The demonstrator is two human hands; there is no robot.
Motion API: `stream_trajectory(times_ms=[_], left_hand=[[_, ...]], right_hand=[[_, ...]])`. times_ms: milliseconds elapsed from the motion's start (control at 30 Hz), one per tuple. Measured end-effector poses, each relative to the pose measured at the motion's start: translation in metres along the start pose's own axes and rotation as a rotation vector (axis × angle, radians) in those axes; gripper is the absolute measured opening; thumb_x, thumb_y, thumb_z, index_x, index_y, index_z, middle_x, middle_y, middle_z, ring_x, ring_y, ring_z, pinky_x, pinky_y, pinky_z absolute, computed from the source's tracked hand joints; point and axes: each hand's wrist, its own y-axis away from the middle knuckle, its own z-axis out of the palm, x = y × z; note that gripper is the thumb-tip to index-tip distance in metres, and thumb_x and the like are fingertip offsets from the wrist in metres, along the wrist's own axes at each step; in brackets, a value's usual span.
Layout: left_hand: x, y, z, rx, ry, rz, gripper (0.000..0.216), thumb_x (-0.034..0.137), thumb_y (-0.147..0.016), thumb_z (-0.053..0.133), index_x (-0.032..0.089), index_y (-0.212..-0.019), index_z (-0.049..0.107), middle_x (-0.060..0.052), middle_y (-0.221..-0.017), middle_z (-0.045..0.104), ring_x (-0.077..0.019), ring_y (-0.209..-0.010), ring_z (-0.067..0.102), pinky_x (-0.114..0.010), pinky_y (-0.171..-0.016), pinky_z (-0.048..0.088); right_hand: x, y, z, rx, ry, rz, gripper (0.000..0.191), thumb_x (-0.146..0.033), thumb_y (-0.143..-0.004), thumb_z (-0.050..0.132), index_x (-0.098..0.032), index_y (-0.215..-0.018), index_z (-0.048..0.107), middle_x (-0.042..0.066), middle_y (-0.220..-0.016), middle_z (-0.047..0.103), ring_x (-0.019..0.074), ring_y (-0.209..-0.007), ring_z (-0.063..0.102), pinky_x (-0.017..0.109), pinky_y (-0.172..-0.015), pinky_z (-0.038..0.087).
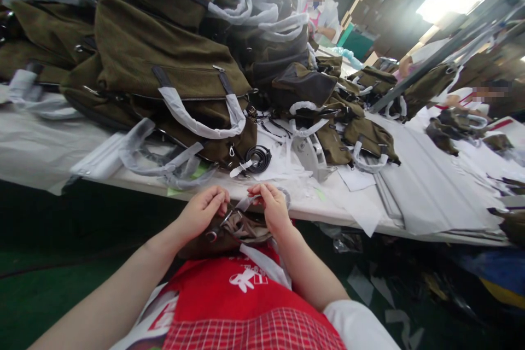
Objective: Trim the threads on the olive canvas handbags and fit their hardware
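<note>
An olive-brown bag (197, 246) rests against my lap at the table edge, its mouth open and the lighter lining (246, 227) showing. My left hand (205, 210) is closed in a pinch above the bag's left side, close to the metal zipper (227, 217); what its fingertips hold, if anything, is hidden. My right hand (271, 208) pinches a translucent plastic strip (246, 203) over the opening. Behind that hand curves part of a plastic-wrapped handle (286, 197). A white wrapped handle (266, 262) hangs down the near side over my red apron.
Olive bags (164, 60) with wrapped handles are piled high on the white table (328, 202). A coiled black strap (259, 159) and a grey metal device (309, 156) lie ahead. Flat grey sheets (435, 175) are stacked rightward. Co-workers (322, 11) stand beyond; a metal pole (414, 68) slants across.
</note>
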Motion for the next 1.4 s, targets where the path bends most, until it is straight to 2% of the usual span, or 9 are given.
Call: stream_trajectory(times_ms=[267, 400, 600, 700, 900, 1033, 1167, 1267, 1400], left_hand=[[0.022, -0.003, -0.001, -0.094, -0.239, 0.287, 0.029, 0.034, -0.097, 0.039, 0.018, -0.081, 0.056, -0.005, -0.089, 0.061, -0.0172, -0.083, 0.059, -0.030, -0.079, 0.047], [0.021, -0.005, -0.007, 0.014, -0.374, 0.348, 0.030, 0.035, -0.097, 0.039, 0.018, -0.080, 0.057, -0.011, -0.112, 0.062, -0.0223, -0.109, 0.057, -0.035, -0.097, 0.045], [0.018, -0.008, -0.011, 0.048, -0.428, 0.338, 0.029, 0.037, -0.098, 0.039, 0.019, -0.086, 0.058, -0.012, -0.123, 0.060, -0.0245, -0.118, 0.055, -0.039, -0.104, 0.044], [0.020, -0.007, -0.005, 0.023, -0.413, 0.344, 0.028, 0.036, -0.098, 0.040, 0.019, -0.085, 0.058, -0.012, -0.122, 0.059, -0.0240, -0.118, 0.056, -0.038, -0.103, 0.044], [0.012, -0.010, 0.002, 0.008, -0.396, 0.325, 0.027, 0.034, -0.098, 0.040, 0.020, -0.083, 0.058, -0.013, -0.120, 0.061, -0.0228, -0.117, 0.057, -0.035, -0.102, 0.046], [0.019, -0.036, -0.005, 0.144, -0.623, 0.338, 0.032, 0.035, -0.100, 0.034, 0.019, -0.090, 0.060, -0.012, -0.117, 0.064, -0.0214, -0.110, 0.061, -0.032, -0.098, 0.048], [0.039, -0.081, -0.006, 0.351, -1.052, 0.241, 0.032, 0.028, -0.096, 0.038, 0.013, -0.113, 0.061, -0.019, -0.116, 0.065, -0.0303, -0.112, 0.061, -0.039, -0.098, 0.047], [0.046, -0.113, -0.002, 0.365, -1.150, 0.148, 0.035, 0.022, -0.087, 0.048, 0.002, -0.112, 0.062, -0.030, -0.108, 0.065, -0.0435, -0.108, 0.060, -0.052, -0.091, 0.046], [0.045, -0.135, 0.001, 0.298, -1.234, 0.062, 0.033, 0.008, -0.082, 0.042, -0.004, -0.100, 0.066, -0.033, -0.092, 0.067, -0.0427, -0.092, 0.067, -0.047, -0.078, 0.048]], right_hand=[[-0.003, -0.001, 0.006, -0.455, 0.134, 0.166, 0.026, -0.034, -0.081, 0.065, -0.019, -0.101, 0.071, 0.001, -0.082, 0.070, 0.0125, -0.066, 0.057, 0.024, -0.058, 0.043], [-0.006, 0.000, 0.006, -0.230, 0.186, 0.062, 0.025, -0.041, -0.086, 0.062, -0.018, -0.087, 0.073, -0.002, -0.060, 0.058, 0.0109, -0.058, 0.050, 0.024, -0.059, 0.040], [-0.015, 0.007, 0.003, -0.154, -0.356, 0.238, 0.037, -0.053, -0.075, 0.074, -0.021, -0.083, 0.058, -0.008, -0.058, 0.041, 0.0078, -0.047, 0.038, 0.023, -0.048, 0.036], [-0.011, 0.012, 0.004, -0.241, -0.167, 0.266, 0.037, -0.054, -0.078, 0.071, -0.018, -0.088, 0.065, -0.008, -0.056, 0.041, 0.0052, -0.042, 0.023, 0.022, -0.043, 0.019], [0.002, 0.017, 0.005, -0.392, 0.228, 0.123, 0.034, -0.047, -0.089, 0.061, -0.017, -0.081, 0.073, 0.001, -0.068, 0.063, 0.0133, -0.062, 0.053, 0.028, -0.063, 0.042], [0.007, 0.017, 0.006, -0.206, 0.271, -0.054, 0.034, -0.049, -0.089, 0.062, -0.020, -0.073, 0.069, 0.004, -0.076, 0.064, 0.0165, -0.074, 0.055, 0.028, -0.066, 0.042], [0.010, 0.019, 0.010, -0.252, 0.040, 0.185, 0.044, -0.063, -0.084, 0.060, -0.019, -0.080, 0.064, -0.002, -0.057, 0.055, 0.0087, -0.044, 0.031, 0.024, -0.045, 0.022], [0.006, 0.021, 0.011, -0.234, -0.035, 0.199, 0.047, -0.064, -0.079, 0.065, -0.018, -0.079, 0.064, -0.005, -0.050, 0.048, 0.0075, -0.043, 0.029, 0.024, -0.046, 0.018], [-0.001, 0.023, 0.008, -0.192, -0.052, 0.187, 0.045, -0.062, -0.077, 0.067, -0.017, -0.080, 0.065, -0.006, -0.049, 0.045, 0.0078, -0.044, 0.030, 0.024, -0.046, 0.017]])
